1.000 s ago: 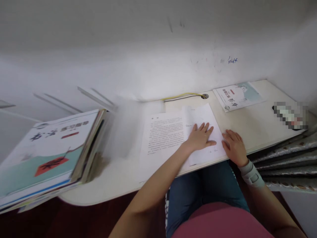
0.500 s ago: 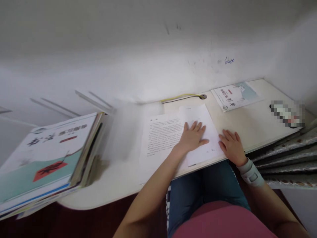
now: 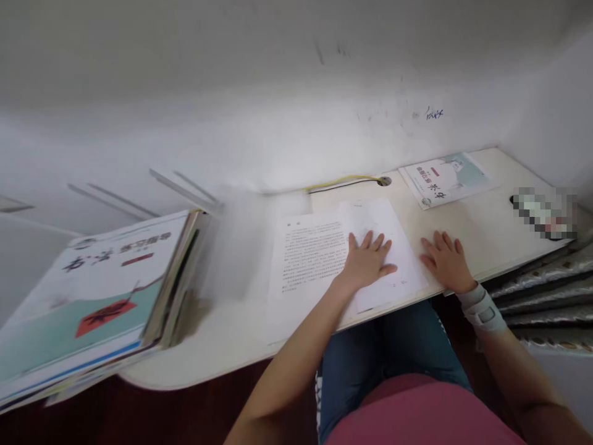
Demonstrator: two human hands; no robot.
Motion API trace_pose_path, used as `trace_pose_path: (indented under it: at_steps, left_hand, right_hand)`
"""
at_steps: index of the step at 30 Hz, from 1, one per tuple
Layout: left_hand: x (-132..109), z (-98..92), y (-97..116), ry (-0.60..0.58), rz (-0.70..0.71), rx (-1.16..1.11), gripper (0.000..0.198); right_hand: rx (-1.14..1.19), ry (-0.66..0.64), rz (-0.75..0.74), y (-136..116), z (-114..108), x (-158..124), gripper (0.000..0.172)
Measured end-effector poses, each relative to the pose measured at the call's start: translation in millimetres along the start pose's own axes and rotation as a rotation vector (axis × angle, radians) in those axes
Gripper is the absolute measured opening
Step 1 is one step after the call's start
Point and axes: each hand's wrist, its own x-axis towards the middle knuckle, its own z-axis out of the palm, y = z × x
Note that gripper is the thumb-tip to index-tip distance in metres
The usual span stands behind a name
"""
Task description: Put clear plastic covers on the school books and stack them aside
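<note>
My left hand (image 3: 367,262) lies flat, fingers spread, on a white sheet of paper (image 3: 389,232) that overlaps a printed page of text (image 3: 308,253) on the white desk (image 3: 467,222). My right hand (image 3: 445,261) rests palm down on the desk just right of the sheet, fingers stretched out, touching the paper's right edge. A grey band (image 3: 482,309) wraps my right wrist. Neither hand holds anything.
A stack of books and booklets (image 3: 92,296) sits at the desk's left end. A booklet with a teal cover (image 3: 447,178) lies at the back right. A yellow and black cable (image 3: 345,180) runs into a grommet hole (image 3: 384,181). The wall stands behind; patterned fabric (image 3: 542,290) lies right.
The view shifted slightly. My right hand moved a little to the right, away from the sheet's edge; my left hand stayed flat on the paper.
</note>
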Motion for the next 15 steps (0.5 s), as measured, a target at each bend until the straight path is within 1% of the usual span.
trace_pose_path:
  at_steps: [5, 9, 15]
  left_hand:
    - [0.4, -3.9, 3.5, -0.006, -0.001, 0.0, 0.07]
    - [-0.6, -4.3, 3.0, -0.007, 0.017, -0.007, 0.069]
    - [6.0, -5.6, 3.1, -0.026, -0.015, -0.013, 0.072]
  right_hand:
    - [-0.021, -0.047, 0.012, -5.5, -4.1, -2.1, 0.048]
    - [-0.006, -0.07, 0.008, -3.7, -4.1, -1.7, 0.048]
    - [0.027, -0.081, 0.013, -1.0, -1.2, -2.1, 0.051]
